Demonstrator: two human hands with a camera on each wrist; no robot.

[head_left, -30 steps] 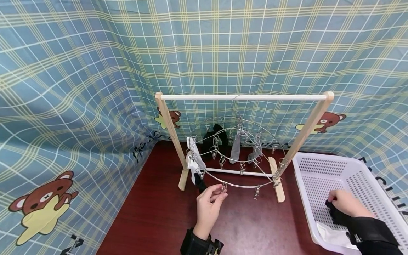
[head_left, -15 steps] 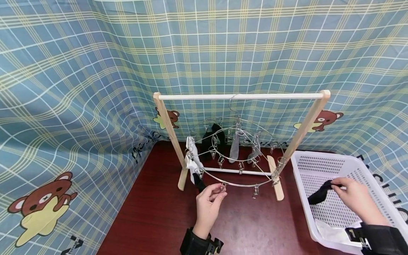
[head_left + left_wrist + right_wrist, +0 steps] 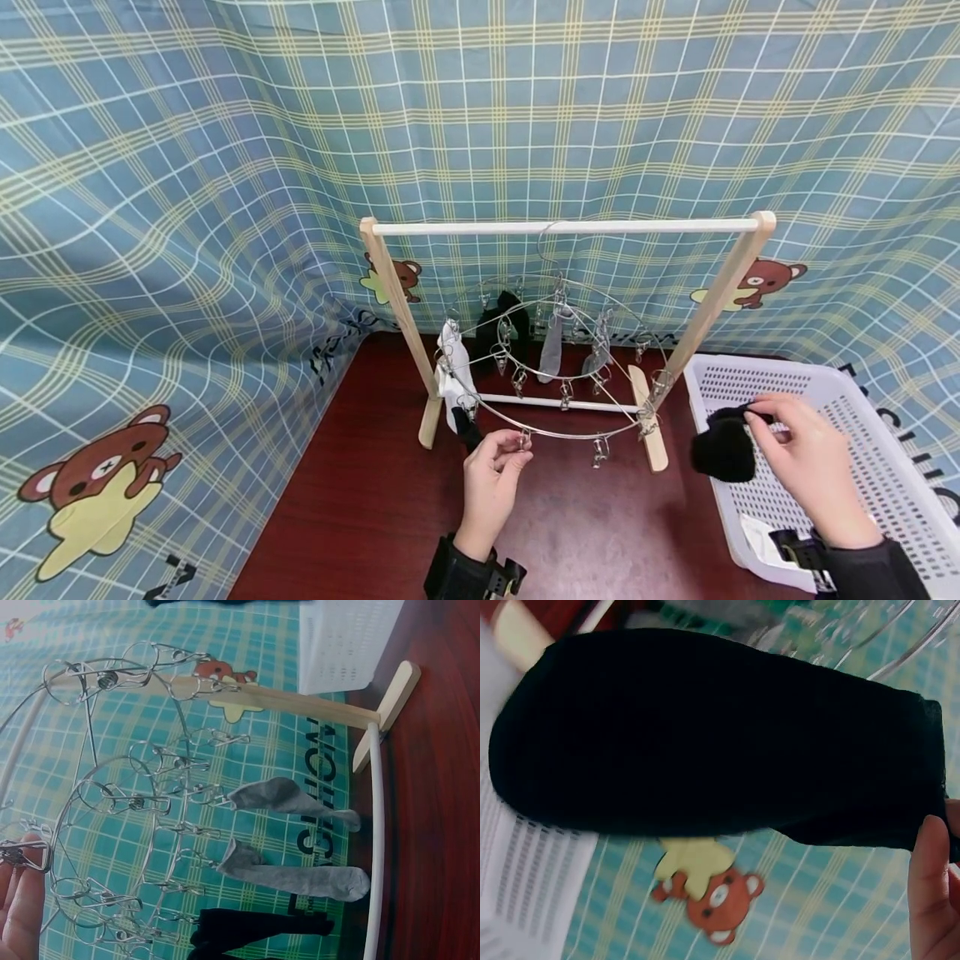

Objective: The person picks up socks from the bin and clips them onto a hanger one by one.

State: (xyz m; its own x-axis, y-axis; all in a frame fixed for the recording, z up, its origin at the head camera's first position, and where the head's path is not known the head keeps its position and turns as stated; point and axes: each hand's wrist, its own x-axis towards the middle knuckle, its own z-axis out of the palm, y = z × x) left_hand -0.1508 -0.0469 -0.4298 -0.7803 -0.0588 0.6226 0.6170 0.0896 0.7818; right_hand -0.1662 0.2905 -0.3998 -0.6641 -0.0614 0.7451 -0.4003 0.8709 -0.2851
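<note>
A black sock (image 3: pixel 724 450) dangles from my right hand (image 3: pixel 806 467), pinched at its cuff between thumb and fingers, over the left side of the basket. In the right wrist view the sock (image 3: pixel 705 735) spreads across most of the picture. My left hand (image 3: pixel 491 487) pinches a metal clip (image 3: pixel 525 439) on the front of a round wire hanger (image 3: pixel 570 435). The left wrist view shows that clip (image 3: pixel 22 855) beside the fingertips. Grey socks (image 3: pixel 551 346), black socks (image 3: pixel 491 333) and white socks (image 3: pixel 453 367) hang from other clips; a black one (image 3: pixel 467 429) hangs just beyond my left hand.
The hanger hooks onto the white bar (image 3: pixel 562 227) of a wooden stand (image 3: pixel 720 292). A white perforated basket (image 3: pixel 716 517) stands on the right, with white cloth (image 3: pixel 761 537) inside. Checked fabric (image 3: pixel 562 108) encloses the dark red table (image 3: pixel 360 500) at the back and sides.
My right hand has lifted the black sock up out of the basket and carried it left toward the hanger. My left hand stays on the same clip.
</note>
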